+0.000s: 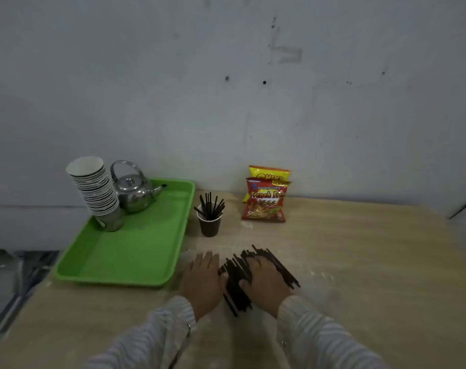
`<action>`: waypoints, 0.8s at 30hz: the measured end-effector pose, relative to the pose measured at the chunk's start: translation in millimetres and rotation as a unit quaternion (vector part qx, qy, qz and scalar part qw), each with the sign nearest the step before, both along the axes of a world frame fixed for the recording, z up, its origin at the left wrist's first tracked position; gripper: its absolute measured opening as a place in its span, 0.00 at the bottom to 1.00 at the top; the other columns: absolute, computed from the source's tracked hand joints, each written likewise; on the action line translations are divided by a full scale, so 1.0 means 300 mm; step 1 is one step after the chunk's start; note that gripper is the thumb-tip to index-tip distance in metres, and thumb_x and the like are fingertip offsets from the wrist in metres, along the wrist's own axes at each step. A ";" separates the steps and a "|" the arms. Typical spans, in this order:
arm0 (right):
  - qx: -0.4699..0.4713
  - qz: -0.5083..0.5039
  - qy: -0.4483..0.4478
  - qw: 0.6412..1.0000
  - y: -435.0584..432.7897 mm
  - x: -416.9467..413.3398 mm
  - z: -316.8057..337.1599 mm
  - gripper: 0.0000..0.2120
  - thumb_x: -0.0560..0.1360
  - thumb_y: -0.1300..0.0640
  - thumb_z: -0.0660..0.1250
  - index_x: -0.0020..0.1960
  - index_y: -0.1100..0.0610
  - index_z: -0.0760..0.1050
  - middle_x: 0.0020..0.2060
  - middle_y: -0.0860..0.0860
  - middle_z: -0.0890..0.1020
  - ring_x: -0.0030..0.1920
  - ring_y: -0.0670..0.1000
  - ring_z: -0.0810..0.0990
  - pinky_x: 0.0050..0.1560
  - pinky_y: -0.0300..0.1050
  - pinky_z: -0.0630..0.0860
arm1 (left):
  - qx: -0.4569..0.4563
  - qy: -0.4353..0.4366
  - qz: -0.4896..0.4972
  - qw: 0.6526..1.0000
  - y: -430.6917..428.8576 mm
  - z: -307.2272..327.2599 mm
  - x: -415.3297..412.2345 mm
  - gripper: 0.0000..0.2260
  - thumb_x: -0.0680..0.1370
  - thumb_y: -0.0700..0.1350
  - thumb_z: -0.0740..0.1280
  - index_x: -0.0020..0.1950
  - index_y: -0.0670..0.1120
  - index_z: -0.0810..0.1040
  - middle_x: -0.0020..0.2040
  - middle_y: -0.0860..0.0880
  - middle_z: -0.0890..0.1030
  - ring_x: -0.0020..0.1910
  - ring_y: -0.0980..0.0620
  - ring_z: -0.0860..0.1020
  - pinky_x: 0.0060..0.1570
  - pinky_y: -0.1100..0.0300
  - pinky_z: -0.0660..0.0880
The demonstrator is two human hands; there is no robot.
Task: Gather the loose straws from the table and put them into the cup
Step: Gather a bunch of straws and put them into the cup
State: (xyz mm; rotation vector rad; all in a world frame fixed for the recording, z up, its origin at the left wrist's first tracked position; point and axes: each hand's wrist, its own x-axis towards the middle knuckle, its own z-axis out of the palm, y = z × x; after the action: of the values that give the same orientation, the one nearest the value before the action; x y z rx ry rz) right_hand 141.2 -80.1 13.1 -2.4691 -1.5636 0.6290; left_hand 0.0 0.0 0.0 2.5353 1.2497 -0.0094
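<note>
A heap of loose black straws [238,278] lies on the wooden table in front of me. My left hand [204,279] rests flat against the heap's left side, fingers spread. On top of the heap's right part lies my right hand [266,279], palm down, its thumb pressing into the straws. Neither hand has lifted any. Behind the heap stands a brown paper cup [209,225], upright, with several black straws sticking out of it.
A green tray [136,259] at the left holds a tilted stack of paper cups [94,189] and a metal kettle [133,191]. Two snack bags [265,199] lean on the wall behind the cup. The table edge runs along the left.
</note>
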 end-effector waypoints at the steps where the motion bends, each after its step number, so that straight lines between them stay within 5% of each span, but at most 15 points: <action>1: -0.014 -0.003 -0.002 1.000 -0.001 -0.010 -0.019 0.31 0.75 0.45 0.61 0.73 0.56 0.56 0.73 0.56 0.61 0.73 0.57 0.58 0.72 0.52 0.60 | -0.009 0.006 0.004 1.000 -0.002 -0.016 -0.005 0.26 0.79 0.55 0.51 0.75 0.46 0.55 0.77 0.46 0.58 0.76 0.45 0.53 0.74 0.48 0.52; 11: -0.037 -0.004 -0.051 0.998 -0.023 -0.110 -0.159 0.41 0.72 0.34 0.57 0.75 0.56 0.49 0.76 0.59 0.53 0.75 0.59 0.51 0.74 0.57 0.52 | 0.002 -0.011 0.042 0.999 0.002 -0.147 -0.051 0.27 0.79 0.56 0.50 0.75 0.48 0.53 0.78 0.47 0.55 0.77 0.47 0.52 0.74 0.51 0.51; 16: -0.007 -0.006 -0.041 0.999 -0.014 -0.117 -0.181 0.29 0.78 0.47 0.56 0.74 0.55 0.52 0.75 0.57 0.57 0.74 0.57 0.53 0.74 0.54 0.53 | -0.002 -0.023 0.044 0.999 0.009 -0.162 -0.065 0.27 0.79 0.56 0.49 0.76 0.47 0.52 0.78 0.47 0.54 0.77 0.48 0.50 0.74 0.51 0.49; 24: -0.010 -0.035 -0.032 0.999 0.011 -0.108 -0.184 0.27 0.78 0.51 0.56 0.74 0.56 0.52 0.74 0.57 0.58 0.74 0.57 0.56 0.73 0.53 0.57 | -0.005 -0.023 0.026 0.999 0.017 -0.184 -0.070 0.27 0.79 0.56 0.48 0.76 0.46 0.51 0.78 0.46 0.53 0.77 0.48 0.49 0.75 0.51 0.48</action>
State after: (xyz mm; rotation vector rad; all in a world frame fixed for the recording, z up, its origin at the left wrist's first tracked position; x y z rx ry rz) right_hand 108.6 -77.0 -42.1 -2.5693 -1.4924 0.5627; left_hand -20.9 5.1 -55.2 2.4788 1.2951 0.0556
